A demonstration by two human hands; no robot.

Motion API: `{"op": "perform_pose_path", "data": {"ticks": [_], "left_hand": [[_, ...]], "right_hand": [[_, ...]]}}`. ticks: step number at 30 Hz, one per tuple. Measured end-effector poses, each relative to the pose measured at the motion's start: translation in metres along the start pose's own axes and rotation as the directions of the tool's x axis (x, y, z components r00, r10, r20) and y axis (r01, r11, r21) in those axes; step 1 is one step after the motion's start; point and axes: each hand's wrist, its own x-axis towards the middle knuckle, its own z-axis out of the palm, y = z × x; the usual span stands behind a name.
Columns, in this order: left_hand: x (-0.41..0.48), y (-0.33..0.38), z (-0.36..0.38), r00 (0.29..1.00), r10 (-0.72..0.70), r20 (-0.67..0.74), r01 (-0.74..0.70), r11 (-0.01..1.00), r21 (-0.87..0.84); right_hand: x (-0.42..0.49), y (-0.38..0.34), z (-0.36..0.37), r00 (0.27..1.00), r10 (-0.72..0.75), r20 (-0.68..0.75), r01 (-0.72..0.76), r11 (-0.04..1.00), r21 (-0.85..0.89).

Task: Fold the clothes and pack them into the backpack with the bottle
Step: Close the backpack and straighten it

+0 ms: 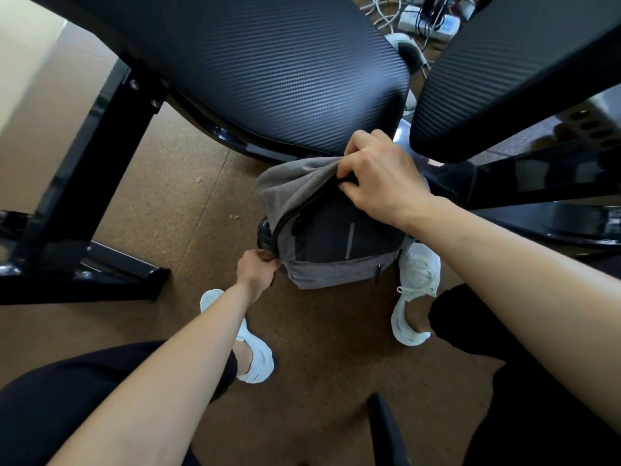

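A grey and dark backpack (331, 243) stands on the brown floor between my feet, below the table edge. My right hand (376, 176) grips the top of the backpack, fingers pinched at its zipper line. My left hand (257, 269) is shut on the backpack's lower left corner, at the end of the zipper. A dark rounded thing, perhaps the bottle (264, 234), shows at the bag's left side. No folded clothes are visible; the bag's inside is hidden.
A black textured table top (255, 68) overhangs the bag, with a second one (524, 72) at right. Black table legs (84, 183) stand left and right. My white shoes (255, 358) flank the bag. Cables and power strips (426, 18) lie beyond.
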Motion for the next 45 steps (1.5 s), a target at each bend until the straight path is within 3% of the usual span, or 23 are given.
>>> {"op": "perform_pose_path", "data": {"ticks": [3, 6, 8, 17, 20, 23, 28, 35, 45], "left_hand": [[0.003, 0.004, -0.011, 0.994, -0.1, 0.039, 0.103, 0.992, -0.078], [0.006, 0.013, -0.016, 0.969, -0.161, 0.187, 0.195, 0.964, -0.18], [0.005, 0.017, -0.022, 0.955, -0.161, 0.248, 0.202, 0.968, -0.151], [-0.033, 0.069, -0.08, 0.983, 0.091, 0.159, -0.105, 0.991, 0.087], [-0.057, 0.092, -0.101, 0.973, 0.164, 0.16, -0.156, 0.986, -0.065], [-0.078, 0.108, -0.113, 0.971, 0.226, 0.074, -0.204, 0.951, -0.231], [-0.091, 0.105, -0.102, 0.977, 0.209, 0.033, -0.182, 0.912, -0.367], [-0.08, 0.124, -0.104, 0.93, 0.367, 0.013, -0.361, 0.922, -0.142], [-0.082, 0.125, -0.113, 0.814, 0.571, 0.103, -0.58, 0.808, 0.101]], "right_hand": [[0.0, 0.002, -0.001, 1.0, -0.001, 0.006, 0.001, 1.0, 0.004], [-0.001, 0.004, -0.001, 1.0, 0.0, 0.021, 0.0, 1.0, 0.002], [-0.002, 0.004, -0.002, 1.0, 0.005, 0.023, -0.005, 1.0, -0.001], [-0.004, 0.0, -0.004, 0.999, -0.002, 0.035, 0.002, 1.0, -0.005], [-0.006, -0.004, -0.004, 0.998, -0.019, 0.058, 0.019, 1.0, -0.001], [-0.009, -0.008, -0.001, 0.994, -0.061, 0.09, 0.064, 0.997, -0.032], [-0.012, -0.018, 0.005, 0.991, -0.077, 0.111, 0.088, 0.992, -0.094], [-0.017, -0.054, 0.015, 0.991, -0.131, 0.005, 0.13, 0.977, -0.17], [-0.007, -0.075, 0.043, 0.989, -0.138, -0.055, 0.135, 0.99, -0.044]]}}
